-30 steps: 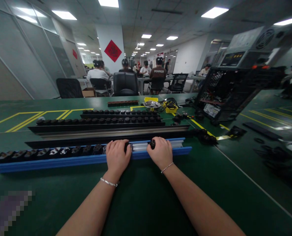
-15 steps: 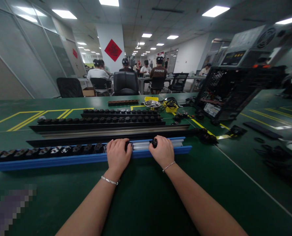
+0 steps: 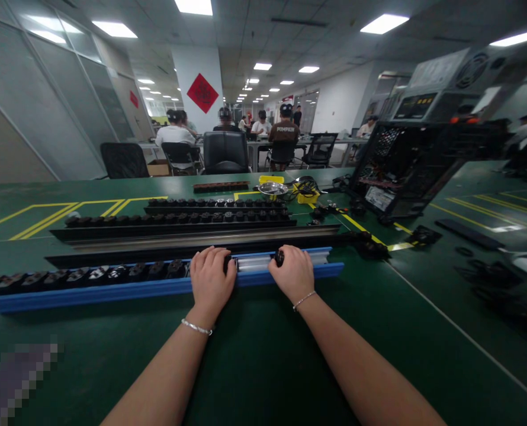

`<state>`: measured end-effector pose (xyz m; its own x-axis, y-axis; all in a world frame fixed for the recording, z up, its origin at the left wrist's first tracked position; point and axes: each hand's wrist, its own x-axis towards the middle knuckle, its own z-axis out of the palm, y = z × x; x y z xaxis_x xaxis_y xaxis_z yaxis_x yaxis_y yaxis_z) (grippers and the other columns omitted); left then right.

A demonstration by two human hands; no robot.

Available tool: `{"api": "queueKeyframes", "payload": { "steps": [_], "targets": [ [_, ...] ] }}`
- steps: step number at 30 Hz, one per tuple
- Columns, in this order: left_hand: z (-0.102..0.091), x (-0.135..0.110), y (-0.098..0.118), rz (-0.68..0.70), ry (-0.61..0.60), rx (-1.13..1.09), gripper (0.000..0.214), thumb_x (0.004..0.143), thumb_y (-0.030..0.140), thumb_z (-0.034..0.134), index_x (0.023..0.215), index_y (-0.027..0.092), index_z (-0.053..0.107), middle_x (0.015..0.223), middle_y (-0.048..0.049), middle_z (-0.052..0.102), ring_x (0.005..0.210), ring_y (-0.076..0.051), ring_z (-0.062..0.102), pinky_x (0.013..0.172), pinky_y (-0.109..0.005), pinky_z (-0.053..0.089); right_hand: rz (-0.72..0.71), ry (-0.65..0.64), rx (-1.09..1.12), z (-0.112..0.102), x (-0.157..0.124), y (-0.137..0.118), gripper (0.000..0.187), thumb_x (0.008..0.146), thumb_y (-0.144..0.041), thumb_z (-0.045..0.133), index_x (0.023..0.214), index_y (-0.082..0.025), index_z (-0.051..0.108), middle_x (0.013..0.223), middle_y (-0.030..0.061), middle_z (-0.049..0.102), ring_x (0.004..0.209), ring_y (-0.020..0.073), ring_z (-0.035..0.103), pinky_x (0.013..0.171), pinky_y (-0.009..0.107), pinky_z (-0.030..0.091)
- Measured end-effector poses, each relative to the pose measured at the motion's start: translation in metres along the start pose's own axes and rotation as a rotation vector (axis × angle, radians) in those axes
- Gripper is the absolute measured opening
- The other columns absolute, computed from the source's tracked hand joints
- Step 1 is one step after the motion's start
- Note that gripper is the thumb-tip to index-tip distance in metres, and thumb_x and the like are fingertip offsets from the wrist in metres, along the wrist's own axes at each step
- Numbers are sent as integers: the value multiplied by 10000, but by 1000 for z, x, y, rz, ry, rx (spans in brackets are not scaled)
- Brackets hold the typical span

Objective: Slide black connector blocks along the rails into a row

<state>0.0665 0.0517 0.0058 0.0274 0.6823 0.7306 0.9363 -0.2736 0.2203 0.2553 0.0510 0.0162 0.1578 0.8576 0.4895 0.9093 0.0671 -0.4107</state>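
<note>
A long blue channel rail [image 3: 290, 273] with a silvery inside lies across the table before me. Several black socket-like modules [image 3: 139, 271] sit in a row along its left part. My left hand [image 3: 212, 273] curls over the rail at the right end of that row, its fingers closed on a black module [image 3: 227, 264] that is mostly covered. Farther right, my right hand [image 3: 293, 271] grips a small dark module [image 3: 279, 258] between thumb and fingers, at the rail's bare stretch. Whether this piece touches the rail's floor is hard to tell.
Behind the blue rail lie black rails [image 3: 179, 222], some filled with dark modules. A metal bowl [image 3: 272, 188], a yellow box with cables [image 3: 307, 194] and an open computer case [image 3: 390, 165] stand farther back. Dark loose parts [image 3: 489, 272] lie at the right. People sit beyond the table.
The view has shifted very slightly. Both hands keep their hold at the same places on the rail, and the modules look unmoved.
</note>
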Motion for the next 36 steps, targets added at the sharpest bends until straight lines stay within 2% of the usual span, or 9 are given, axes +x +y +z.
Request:
{"api": "queueKeyframes", "payload": {
  "steps": [4,9,13,19,26,36],
  "targets": [
    [-3,-3,10,68,52,-48,282,846,252,511,1086,163,630,1243,-130,602,1297,-312,408,1073,-501,301,-21,-14,11,-1,1,1,162,754,-263,517,854,-175,607,906,86,663,953,231,557,911,354,339],
    [-8,-18,45,339,-190,-202,346,871,211,462,1197,152,562,1251,-114,605,1255,-252,476,1068,-425,372,-28,-13,-8,1,2,2,181,761,-247,516,889,-162,612,942,103,667,986,231,553,933,354,343],
    [-5,-33,64,316,-328,-162,503,840,216,494,1334,132,448,1371,-145,518,1302,-290,433,1068,-481,375,-18,-14,-3,2,2,3,177,760,-215,509,891,-161,615,948,102,670,978,219,555,932,343,351],
    [1,-39,63,305,-368,-96,517,833,221,490,1330,82,447,1386,-169,498,1325,-299,407,1097,-472,342,-2,-23,-5,-2,2,5,182,751,-247,520,885,-171,618,941,94,672,962,223,561,906,334,365],
    [-2,-35,63,289,-365,-114,482,824,198,502,1305,171,490,1343,-123,552,1283,-282,457,1117,-528,269,-1,39,-32,-2,-2,11,245,771,-270,518,959,-173,641,1043,104,675,1114,250,526,977,389,321],
    [-2,-32,59,283,-360,-152,456,806,170,512,1262,188,516,1321,-88,574,1252,-266,479,1088,-475,306,44,44,-8,-5,-2,16,259,763,-282,530,968,-168,640,1038,98,684,1121,263,530,1002,397,300]
  ]
}}
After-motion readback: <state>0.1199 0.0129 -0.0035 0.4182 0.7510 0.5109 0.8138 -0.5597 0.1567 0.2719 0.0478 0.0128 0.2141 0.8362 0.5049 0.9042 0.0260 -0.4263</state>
